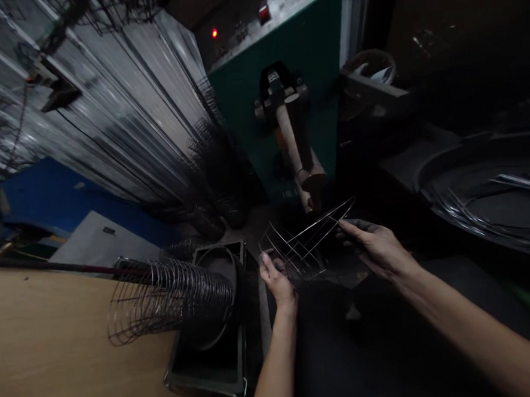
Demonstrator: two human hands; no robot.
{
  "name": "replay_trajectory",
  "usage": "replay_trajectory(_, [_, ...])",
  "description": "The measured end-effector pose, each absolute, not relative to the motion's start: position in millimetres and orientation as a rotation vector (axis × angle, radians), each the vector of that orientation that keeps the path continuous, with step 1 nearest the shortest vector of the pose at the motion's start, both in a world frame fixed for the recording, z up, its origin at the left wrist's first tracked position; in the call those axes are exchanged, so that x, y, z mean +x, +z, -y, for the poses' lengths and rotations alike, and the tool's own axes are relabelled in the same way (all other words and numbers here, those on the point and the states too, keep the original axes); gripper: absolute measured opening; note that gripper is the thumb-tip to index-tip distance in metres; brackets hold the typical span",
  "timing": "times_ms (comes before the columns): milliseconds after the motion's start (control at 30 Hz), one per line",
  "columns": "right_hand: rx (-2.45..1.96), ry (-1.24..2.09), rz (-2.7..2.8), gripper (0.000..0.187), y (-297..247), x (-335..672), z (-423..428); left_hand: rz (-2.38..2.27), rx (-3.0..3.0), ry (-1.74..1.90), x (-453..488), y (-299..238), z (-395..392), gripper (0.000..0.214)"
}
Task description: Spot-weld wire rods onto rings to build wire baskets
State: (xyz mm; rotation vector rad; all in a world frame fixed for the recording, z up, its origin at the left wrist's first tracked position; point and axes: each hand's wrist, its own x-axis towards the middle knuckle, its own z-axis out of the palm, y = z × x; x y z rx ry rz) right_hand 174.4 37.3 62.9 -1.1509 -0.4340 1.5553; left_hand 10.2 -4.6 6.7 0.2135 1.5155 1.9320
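Between my hands hangs a thin wire frame with several crossing rods, tilted up to the right. My left hand pinches its lower left side, thumb on top. The right hand is closed on the frame's right end, with its thumb and fingertips against the wire. Just beyond the wire frame is the metal arm of a green machine; its lower tip is close above the wires. Whether the tip and the wires touch, I cannot tell.
To the left, a stack of wire rings leans out of a dark bucket in a metal crate. At right lies a round tub holding straight metal rods. A blue panel stands at far left.
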Motion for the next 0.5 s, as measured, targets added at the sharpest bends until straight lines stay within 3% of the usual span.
replay_trajectory(200, [-1.132,1.583,0.344,0.026,68,166,-36,-1.495,0.012,1.898,8,-5,-3,0.017])
replay_trajectory(500, [-1.205,1.587,0.283,0.008,73,160,-38,-1.520,0.113,1.885,4,-7,-1,0.027])
